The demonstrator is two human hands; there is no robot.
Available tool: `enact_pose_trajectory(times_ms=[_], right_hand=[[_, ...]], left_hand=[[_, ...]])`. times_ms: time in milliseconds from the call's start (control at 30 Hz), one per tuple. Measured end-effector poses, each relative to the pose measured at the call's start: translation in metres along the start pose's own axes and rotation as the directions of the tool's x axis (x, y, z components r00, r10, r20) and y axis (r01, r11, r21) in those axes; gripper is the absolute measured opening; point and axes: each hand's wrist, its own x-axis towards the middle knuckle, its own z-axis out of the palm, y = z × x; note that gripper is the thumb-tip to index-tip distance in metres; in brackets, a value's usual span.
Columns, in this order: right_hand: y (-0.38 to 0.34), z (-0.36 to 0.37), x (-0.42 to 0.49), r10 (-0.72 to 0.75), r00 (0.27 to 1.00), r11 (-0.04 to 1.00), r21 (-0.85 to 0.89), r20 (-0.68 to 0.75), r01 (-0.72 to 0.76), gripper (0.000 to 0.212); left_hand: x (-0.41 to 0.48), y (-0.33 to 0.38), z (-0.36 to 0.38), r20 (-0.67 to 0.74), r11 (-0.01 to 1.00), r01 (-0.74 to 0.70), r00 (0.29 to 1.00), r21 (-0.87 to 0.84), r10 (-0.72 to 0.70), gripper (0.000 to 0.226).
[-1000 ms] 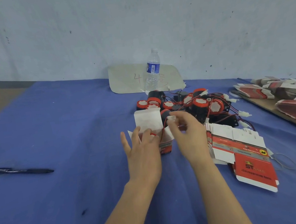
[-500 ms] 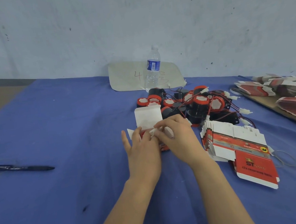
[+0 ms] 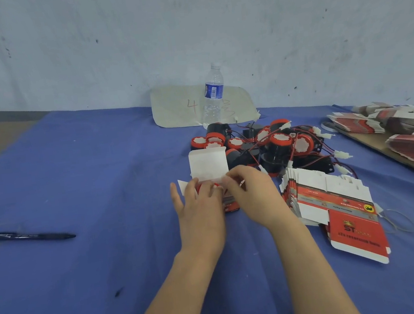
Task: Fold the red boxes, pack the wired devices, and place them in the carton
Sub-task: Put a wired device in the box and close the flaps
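- While both hands were close together at the mouth of the red box (image 3: pixel 231 206), it stood upright between them, with its long axis vertical.
- Left hand (image 3: pixel 199 210) lay against the left side of the box, fingers rather straight over the opening. The right hand (image 3: pixel 254 198) was curled and pinched a small white plug (image 3: pixel 241 183) at the opening.
- White lid flap (image 3: pixel 208 166) stood up just beyond the fingertips, so I judge the closing fold must come towards the wrists. Both hands were equally near to it.
- Pile of wired devices (image 3: pixel 277 142) lay beyond the right hand; the carton was not visible.
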Motion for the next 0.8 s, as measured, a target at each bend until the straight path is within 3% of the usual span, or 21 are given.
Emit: enact_pose_trajectory(times_ms=[100,200,267,400,500,600,700,800], right_hand=[[-0.002,0.000,0.001,0.178,0.975,0.932,0.341,-0.135,-0.123,0.011],[-0.004,-0.001,0.002,0.361,0.919,0.693,0.705,-0.159,-0.150,0.008],[-0.002,0.000,0.003,0.414,0.894,0.596,0.793,-0.170,-0.125,0.017],[0.003,0.005,0.005,0.401,0.900,0.593,0.798,-0.170,-0.114,0.018],[0.006,0.011,0.006,0.396,0.884,0.731,0.667,-0.248,-0.141,0.015],[0.010,0.015,0.004,0.286,0.867,0.934,0.321,-0.409,-0.156,0.021],[0.015,0.018,0.003,0.209,0.881,0.978,0.067,-0.424,-0.199,0.017],[0.018,0.024,0.005,0.165,0.908,0.954,-0.172,-0.386,-0.246,0.018]], left_hand=[[0.001,0.000,0.001,0.002,1.000,0.011,1.000,0.009,-0.011,0.033],[0.000,0.000,0.001,0.002,1.000,0.009,1.000,0.015,-0.009,0.033],[0.000,0.000,0.001,-0.003,1.000,0.004,1.000,0.010,-0.004,0.032],[0.000,0.000,0.002,-0.007,1.000,-0.006,1.000,0.008,0.006,0.032],[0.000,-0.001,0.002,-0.005,1.000,-0.006,1.000,0.008,0.007,0.033],[0.001,0.000,0.003,-0.019,1.000,0.015,1.000,-0.023,-0.015,0.038],[0.001,0.000,0.005,-0.030,0.999,0.031,0.999,-0.013,-0.031,0.053],[0.001,-0.001,0.006,-0.033,1.000,0.011,0.999,-0.004,-0.011,0.057]])
